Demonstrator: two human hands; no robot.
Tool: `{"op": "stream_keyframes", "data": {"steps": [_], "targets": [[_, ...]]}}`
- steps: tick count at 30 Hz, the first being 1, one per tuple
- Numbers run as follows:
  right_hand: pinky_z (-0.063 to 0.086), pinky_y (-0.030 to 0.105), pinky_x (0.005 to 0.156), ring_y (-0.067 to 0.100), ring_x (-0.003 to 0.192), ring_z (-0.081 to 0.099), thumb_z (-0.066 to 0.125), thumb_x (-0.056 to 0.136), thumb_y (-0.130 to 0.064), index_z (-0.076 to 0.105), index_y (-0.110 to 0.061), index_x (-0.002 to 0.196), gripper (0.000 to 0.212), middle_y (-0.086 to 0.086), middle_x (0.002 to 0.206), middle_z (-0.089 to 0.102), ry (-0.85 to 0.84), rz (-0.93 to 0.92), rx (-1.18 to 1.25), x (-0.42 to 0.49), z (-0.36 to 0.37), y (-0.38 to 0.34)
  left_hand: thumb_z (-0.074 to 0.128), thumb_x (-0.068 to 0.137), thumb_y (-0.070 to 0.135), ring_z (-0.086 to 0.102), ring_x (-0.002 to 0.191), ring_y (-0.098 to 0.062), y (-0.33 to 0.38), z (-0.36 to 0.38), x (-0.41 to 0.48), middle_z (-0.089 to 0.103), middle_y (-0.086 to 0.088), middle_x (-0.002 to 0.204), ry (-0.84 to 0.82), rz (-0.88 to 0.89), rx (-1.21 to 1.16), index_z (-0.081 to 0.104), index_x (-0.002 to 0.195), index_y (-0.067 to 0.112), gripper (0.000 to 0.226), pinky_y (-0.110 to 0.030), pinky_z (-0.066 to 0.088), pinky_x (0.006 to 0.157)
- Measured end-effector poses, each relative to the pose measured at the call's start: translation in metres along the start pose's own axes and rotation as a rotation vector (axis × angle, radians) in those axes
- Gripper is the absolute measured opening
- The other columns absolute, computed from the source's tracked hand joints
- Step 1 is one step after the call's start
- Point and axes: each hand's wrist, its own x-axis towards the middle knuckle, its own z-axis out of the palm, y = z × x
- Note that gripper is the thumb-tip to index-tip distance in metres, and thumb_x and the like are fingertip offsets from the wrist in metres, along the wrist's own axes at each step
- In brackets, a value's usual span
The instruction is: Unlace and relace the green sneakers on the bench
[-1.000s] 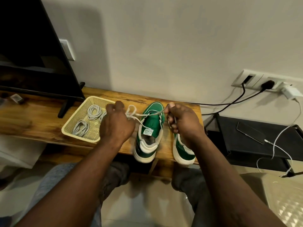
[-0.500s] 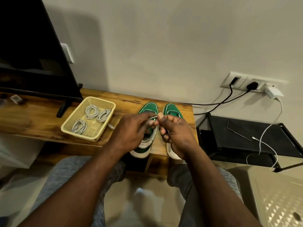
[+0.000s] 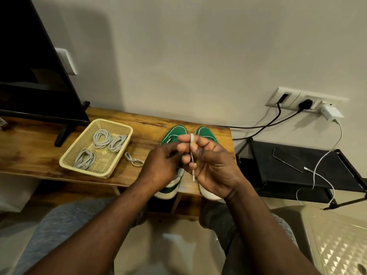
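Room first. The green sneakers [image 3: 174,133] sit side by side at the right end of the wooden bench [image 3: 39,155], toes to the wall at 12 o'clock and heels poking over the front edge at 6. The right shoe [image 3: 205,132] is just beside the bench's right edge. Past that edge, at 3 o'clock, a black rack [image 3: 317,177] carries a phone [image 3: 288,158] and a white cable [image 3: 317,169].

At 9 o'clock of the shoes there's open wood with one loose lace [image 3: 135,160] on it. Next comes a cream basket [image 3: 78,140] holding three coiled laces [image 3: 101,137], with the TV [image 3: 29,76] beyond at 10 o'clock.

Now the hands, both raised over the sneakers and close together. The right hand [image 3: 214,167] has its fingers curled. A white lace [image 3: 192,159] loops over its index finger and runs straight down toward 6 o'clock, tip hanging free. The left hand [image 3: 156,165] sits at 9 o'clock of it, fingertips [image 3: 183,138] pinching that lace near the top. Where the lace's other end goes, can't tell: the hands cover the eyelets.
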Motion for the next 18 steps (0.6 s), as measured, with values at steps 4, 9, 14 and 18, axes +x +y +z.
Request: {"op": "stream_keyframes", "data": {"steps": [4, 9, 14, 18], "targets": [[0.056, 0.018, 0.06, 0.014, 0.076, 0.073, 0.059, 0.096, -0.015, 0.077, -0.006, 0.108, 0.023, 0.01, 0.101, 0.076, 0.21, -0.123, 0.186, 0.015, 0.0, -0.008, 0.063, 0.104, 0.024, 0.075, 0.077, -0.022, -0.002, 0.004, 0.011, 0.077, 0.001, 0.082, -0.087, -0.059, -0.004, 0.076, 0.087, 0.028, 0.022, -0.052, 0.061, 0.079], [0.062, 0.021, 0.074, 0.023, 0.095, 0.077, 0.058, 0.1, -0.009, 0.07, -0.002, 0.116, 0.021, 0.015, 0.109, 0.077, 0.387, -0.236, 0.204, 0.039, -0.009, -0.012, 0.064, 0.104, 0.025, 0.073, 0.071, -0.016, -0.006, 0.005, 0.018, 0.078, 0.003, 0.083, -0.141, -0.099, 0.054, 0.078, 0.094, 0.025, 0.017, -0.044, 0.061, 0.077], [0.063, 0.024, 0.085, 0.026, 0.105, 0.077, 0.051, 0.098, 0.004, 0.065, 0.001, 0.129, 0.035, 0.016, 0.116, 0.077, 0.404, -0.22, 0.357, 0.05, -0.008, -0.01, 0.064, 0.104, 0.03, 0.07, 0.069, -0.012, -0.01, 0.002, 0.018, 0.073, 0.006, 0.075, -0.147, -0.061, 0.224, 0.075, 0.085, 0.027, 0.022, -0.045, 0.062, 0.075], [0.061, 0.021, 0.072, 0.019, 0.086, 0.074, 0.049, 0.103, 0.006, 0.057, 0.006, 0.143, 0.041, 0.01, 0.102, 0.072, 0.149, -0.05, 0.603, 0.043, -0.009, -0.013, 0.064, 0.103, 0.032, 0.069, 0.069, -0.012, -0.018, -0.006, 0.03, 0.071, 0.008, 0.076, 0.089, -0.072, 0.375, 0.076, 0.094, 0.028, 0.015, -0.045, 0.062, 0.069]]}}
